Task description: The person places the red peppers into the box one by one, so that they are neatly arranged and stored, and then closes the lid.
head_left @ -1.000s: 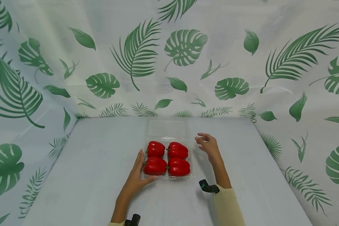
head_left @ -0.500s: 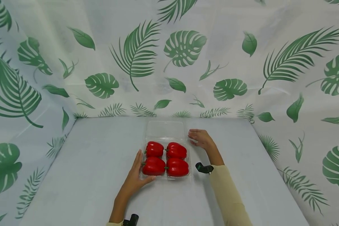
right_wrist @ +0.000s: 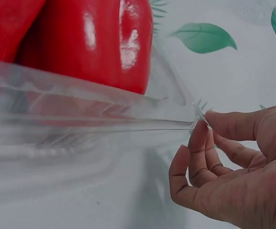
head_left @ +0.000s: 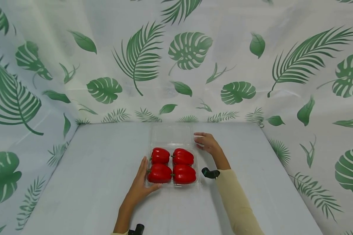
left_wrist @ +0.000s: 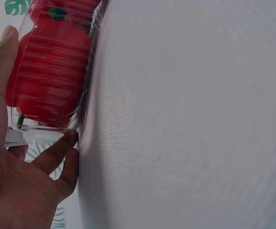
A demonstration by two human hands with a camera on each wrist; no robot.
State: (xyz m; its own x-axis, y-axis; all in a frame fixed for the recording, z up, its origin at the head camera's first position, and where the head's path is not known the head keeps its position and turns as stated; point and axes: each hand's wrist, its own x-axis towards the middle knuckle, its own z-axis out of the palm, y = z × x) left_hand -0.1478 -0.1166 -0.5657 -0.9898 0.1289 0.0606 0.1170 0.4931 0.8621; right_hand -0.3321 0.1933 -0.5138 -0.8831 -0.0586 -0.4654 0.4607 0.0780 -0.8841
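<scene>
A clear plastic clamshell box (head_left: 197, 178) lies opened on the table in the head view, holding several red bell peppers (head_left: 184, 174) with green stems. Its lid (head_left: 171, 134) is folded back toward the wall. My left hand (head_left: 139, 187) touches the box's near left corner, fingers fairly straight along the side and thumb at the front. The left wrist view shows a pepper (left_wrist: 52, 71) behind the ribbed plastic, beside the left hand (left_wrist: 18, 191). At the lid's right edge, my right hand (right_wrist: 238, 167) pinches the thin plastic between thumb and forefinger.
A white cloth covers the table (head_left: 100, 169). Behind and at both sides hangs a white sheet (head_left: 206, 19) printed with green leaves. Black wrist cameras (head_left: 210, 173) sit on both wrists, and pale yellow sleeves (head_left: 233, 199) cover the arms.
My right hand has moved left and slightly away from me, from beside the box to the lid's right edge, which it now pinches. The left hand stays at the box corner.
</scene>
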